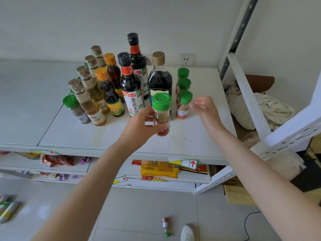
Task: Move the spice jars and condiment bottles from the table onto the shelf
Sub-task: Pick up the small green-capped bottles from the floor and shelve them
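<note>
At frame centre above the shelf (182, 141), the left hand (139, 124) grips a green-capped spice jar (161, 113) around its smooth, probably light, rigid body, while the right hand (205, 108) hovers open and empty.

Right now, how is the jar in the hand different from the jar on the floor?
The held jar is upright, gripped by the left hand above the shelf; the floor jar lies on its side, untouched. The held jar's contents look tan; the floor jar's label shows red. Both have green caps.
</note>
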